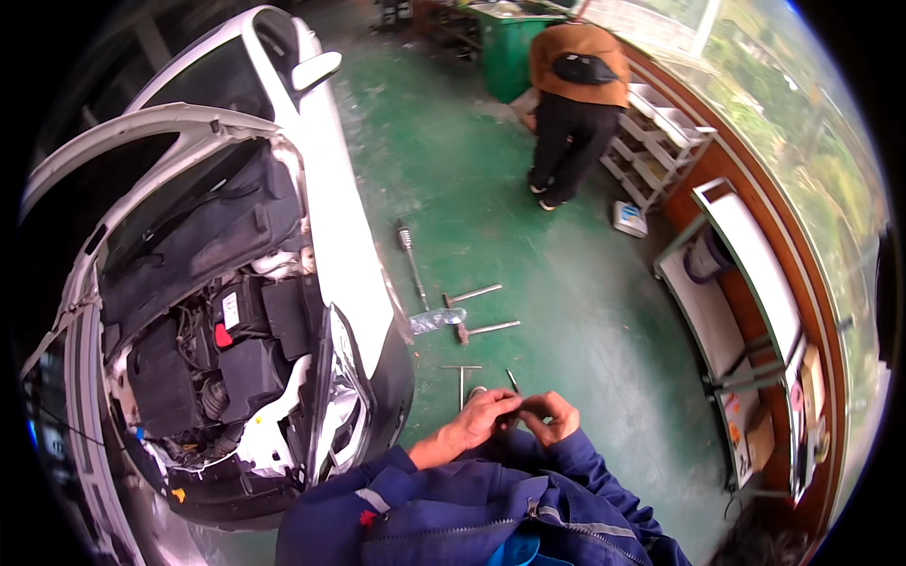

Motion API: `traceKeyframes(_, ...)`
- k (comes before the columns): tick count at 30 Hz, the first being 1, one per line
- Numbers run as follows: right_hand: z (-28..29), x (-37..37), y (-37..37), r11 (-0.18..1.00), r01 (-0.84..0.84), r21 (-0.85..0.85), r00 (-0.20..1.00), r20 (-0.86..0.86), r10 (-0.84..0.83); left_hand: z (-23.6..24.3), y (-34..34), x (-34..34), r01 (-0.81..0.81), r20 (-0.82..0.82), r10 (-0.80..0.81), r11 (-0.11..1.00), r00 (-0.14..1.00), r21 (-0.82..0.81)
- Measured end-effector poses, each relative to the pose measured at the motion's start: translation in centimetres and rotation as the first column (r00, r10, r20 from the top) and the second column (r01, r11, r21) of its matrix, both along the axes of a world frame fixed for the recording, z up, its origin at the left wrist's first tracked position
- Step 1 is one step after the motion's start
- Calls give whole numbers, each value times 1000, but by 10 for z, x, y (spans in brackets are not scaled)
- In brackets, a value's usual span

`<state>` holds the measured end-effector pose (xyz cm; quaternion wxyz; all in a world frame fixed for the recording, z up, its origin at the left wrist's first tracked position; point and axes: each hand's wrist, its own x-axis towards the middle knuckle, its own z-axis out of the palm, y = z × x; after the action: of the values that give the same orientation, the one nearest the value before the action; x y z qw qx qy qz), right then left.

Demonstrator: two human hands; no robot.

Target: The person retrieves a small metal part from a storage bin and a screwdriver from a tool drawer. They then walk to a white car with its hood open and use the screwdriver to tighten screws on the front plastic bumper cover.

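My left hand [477, 421] and my right hand [550, 415] meet low in the middle, fingers curled around a small dark item too hidden to name. Beyond them on the green floor lie a T-handle tool [461, 382], a thin tool [511, 379], two hammers [486, 329] [472, 293], a clear plastic bottle [434, 321] and a long rod tool with a spring-like end [407, 247]. To my left stands a white car [344, 264] with its hood raised and its engine bay [245, 344] exposed.
A person [578, 113] in a brown top bends by a green bin [505, 57] and a shelved cart [651, 151]. A box [629, 219] sits on the floor nearby. Metal trolleys [750, 274] line the windowed wall at right.
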<state>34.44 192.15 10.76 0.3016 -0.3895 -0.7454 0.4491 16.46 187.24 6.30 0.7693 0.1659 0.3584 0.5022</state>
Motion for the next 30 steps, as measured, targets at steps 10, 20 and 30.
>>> traceKeyframes(10, -43, -136, 234, 962, -235, -143, 972, -6, 236, -45, 192, -119, -192, -22, 191, 967, 981, -165)
traceKeyframes(20, -112, -312, 556, 888, -365, -280, 931, -84, 356, -82, 484, -262, -527, -125, 513, 816, 849, -237)
traceKeyframes(30, -31, -466, 841, 850, -490, -193, 872, -101, 480, -17, 753, -411, -575, -20, 592, 774, 806, -266)
